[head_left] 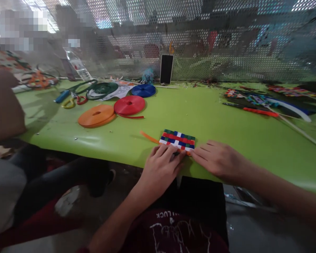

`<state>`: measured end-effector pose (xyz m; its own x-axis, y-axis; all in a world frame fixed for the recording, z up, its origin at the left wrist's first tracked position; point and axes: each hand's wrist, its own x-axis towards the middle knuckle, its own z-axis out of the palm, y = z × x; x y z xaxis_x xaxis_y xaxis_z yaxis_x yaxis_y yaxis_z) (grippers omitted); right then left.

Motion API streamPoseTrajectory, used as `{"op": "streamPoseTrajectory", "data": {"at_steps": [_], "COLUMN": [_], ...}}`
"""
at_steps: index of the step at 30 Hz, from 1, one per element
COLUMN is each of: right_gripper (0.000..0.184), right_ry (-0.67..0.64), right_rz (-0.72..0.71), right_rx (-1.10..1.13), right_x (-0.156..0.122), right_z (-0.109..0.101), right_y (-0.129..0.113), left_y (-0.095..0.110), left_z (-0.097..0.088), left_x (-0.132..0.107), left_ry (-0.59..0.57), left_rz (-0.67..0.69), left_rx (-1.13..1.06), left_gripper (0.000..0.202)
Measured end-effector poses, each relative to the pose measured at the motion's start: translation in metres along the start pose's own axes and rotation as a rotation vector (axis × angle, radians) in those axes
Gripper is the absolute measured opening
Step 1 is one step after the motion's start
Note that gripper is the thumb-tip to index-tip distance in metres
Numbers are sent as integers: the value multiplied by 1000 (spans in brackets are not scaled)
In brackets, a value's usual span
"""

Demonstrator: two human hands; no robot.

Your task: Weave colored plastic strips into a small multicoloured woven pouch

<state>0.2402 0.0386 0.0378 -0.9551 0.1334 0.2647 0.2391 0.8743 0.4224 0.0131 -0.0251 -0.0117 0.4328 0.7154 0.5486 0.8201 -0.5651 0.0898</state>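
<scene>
A small woven ribbon mat [177, 139] in green, red, blue and white lies flat on the green table near its front edge. An orange ribbon strip [149, 137] sticks out past its left corner. My left hand [162, 161] has its fingers closed on the mat's near edge, with the thumb reaching right along it; the fingertips are partly hidden. From the right, my right hand [217, 157] pinches the near right corner, where a bit of orange shows.
Rolls of orange [97, 115], red [129, 105], blue [143, 90] and green ribbon [104, 89] lie left of centre. Scissors [69, 102] rest beside them. A phone [166, 69] leans against the perforated screen. A red-handled tool [260, 111] lies right. Another person [5, 105] sits left.
</scene>
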Motion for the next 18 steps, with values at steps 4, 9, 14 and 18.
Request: {"op": "streamPoseTrajectory", "data": {"at_steps": [4,9,14,18], "right_gripper": [30,30,28,30], "right_ry": [2,4,-56,-105], "right_rz": [48,156,165,143], "right_rx": [37,133,141,140], "right_x": [-6,-9,-7,-6], "right_z": [-1,3,1,-1], "right_y": [-3,-9,-11,-9], "left_y": [2,1,1,3], "left_z": [1,1,3,2], "left_x": [-3,-4,-8,-9], "left_ry": [-18,-28,-23,-29], "left_rz": [6,3,14,25], "left_rx": [25,26,37,35], "left_gripper": [34,35,40,40]}}
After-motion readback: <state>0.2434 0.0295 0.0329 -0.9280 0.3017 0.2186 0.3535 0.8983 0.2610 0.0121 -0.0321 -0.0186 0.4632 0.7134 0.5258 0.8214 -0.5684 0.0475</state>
